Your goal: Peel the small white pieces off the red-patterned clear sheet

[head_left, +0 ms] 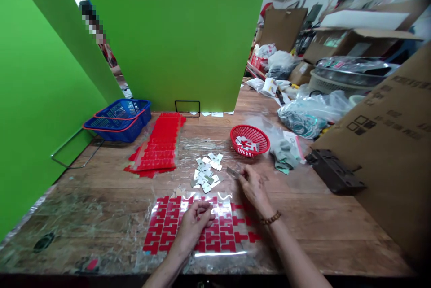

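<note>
My right hand (254, 185), with a beaded bracelet at the wrist, pinches a small flat metal plate (232, 172) between thumb and fingertips. It is just right of a loose pile of similar silvery plates (206, 175). Over a clear sheet of red T-shaped stickers (167, 223) is my left hand (197, 217), its fingers curled toward the thumb. Whether anything is in its fingertips cannot be made out. My forearms and hands cover part of the sheet.
A red basket (249, 153) holds plates with red on them. Stacked red sheets (161, 142) lie at the left, beside a blue basket (124, 132). On the right are a grey-green glove (285, 154), a dark metal block (333, 172) and a cardboard box (397, 158). Green panels stand behind.
</note>
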Motion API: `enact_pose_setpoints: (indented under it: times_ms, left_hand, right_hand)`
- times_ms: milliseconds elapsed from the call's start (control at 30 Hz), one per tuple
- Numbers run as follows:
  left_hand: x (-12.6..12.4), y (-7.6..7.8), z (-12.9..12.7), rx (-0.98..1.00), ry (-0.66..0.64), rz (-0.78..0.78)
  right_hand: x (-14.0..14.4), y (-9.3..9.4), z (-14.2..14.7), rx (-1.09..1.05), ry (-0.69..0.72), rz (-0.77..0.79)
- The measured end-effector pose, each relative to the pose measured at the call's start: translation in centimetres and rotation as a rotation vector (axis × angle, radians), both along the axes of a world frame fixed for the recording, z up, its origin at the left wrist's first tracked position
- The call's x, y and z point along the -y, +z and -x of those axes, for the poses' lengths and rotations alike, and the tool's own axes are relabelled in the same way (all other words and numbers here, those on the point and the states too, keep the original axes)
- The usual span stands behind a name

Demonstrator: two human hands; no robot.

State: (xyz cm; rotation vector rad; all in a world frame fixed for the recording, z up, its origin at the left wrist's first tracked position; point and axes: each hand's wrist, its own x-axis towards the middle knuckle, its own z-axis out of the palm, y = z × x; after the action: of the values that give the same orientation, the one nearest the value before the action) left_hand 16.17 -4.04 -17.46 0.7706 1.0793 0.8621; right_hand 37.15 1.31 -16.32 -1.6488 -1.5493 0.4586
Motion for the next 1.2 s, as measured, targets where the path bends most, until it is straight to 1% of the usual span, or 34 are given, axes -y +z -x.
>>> enact_pose_setpoints:
  times_ms: [67, 167, 233, 300, 400, 467, 533, 667, 733, 800, 900, 1033, 1133, 1200]
  left_hand:
    - [-0.1, 0.4, -0.1, -0.003, -0.006, 0.012]
    - [-0.1, 1.8, -0.4, 0.052, -0.023, 0.074]
    - [-0.1, 2.8, -0.6, 0.153, -0.052, 0.109]
    - [-0.1, 3.6, -0.8, 0.213, -0.086, 0.133]
    - [0.0, 3.9, -1.0, 0.184, -0.131, 0.158]
    - [0.1, 3.7, -1.1, 0.135, -0.136, 0.176]
    - [0.1, 3.2, -1.1, 0.094, -0.108, 0.186]
    - [-0.1, 2.2, -1.0, 0.038, -0.026, 0.125]
    - [-0.4, 1.8, -0.9, 0.018, 0.002, 0.075]
    - [-0.6, 1.4, -0.9, 0.003, 0.024, 0.036]
    - [-0.5, 1.0, -1.3, -0.020, 0.042, 0.015]
    - [0.0, 0.4, -2.0, -0.027, 0.076, 0.027]
    - [0.3, 0.2, -2.2, -0.003, 0.124, 0.022]
    - [0.3, 0.1, -2.1, 0.008, 0.138, 0.037]
  right_hand:
    - [1.5, 0.8, 0.0, -0.008, 0.021, -0.025]
    - [4.3, 1.6, 0.9, -0.046, 0.149, -0.077]
    - [6.0, 1.6, 1.8, -0.085, 0.261, -0.113]
    - [7.4, 1.4, 2.6, -0.120, 0.345, -0.130]
    - [8.8, 0.8, 3.4, -0.163, 0.384, -0.131]
    - [9.2, 0.4, 3.6, -0.178, 0.361, -0.126]
    - [9.5, -0.1, 3.3, -0.186, 0.303, -0.106]
    - [10.1, -1.3, 1.7, -0.215, 0.045, -0.031]
    - [10.4, -1.8, 1.0, -0.228, -0.029, 0.021]
    - [10.6, -1.9, 0.6, -0.224, -0.029, 0.056]
    - [10.5, -1.7, 0.8, -0.179, -0.008, 0.052]
    - [10.0, -1.1, 2.1, -0.100, 0.029, 0.044]
    - [9.6, -0.8, 3.4, -0.029, 0.074, 0.081]
    - [9.5, -0.7, 4.1, 0.038, 0.074, 0.109]
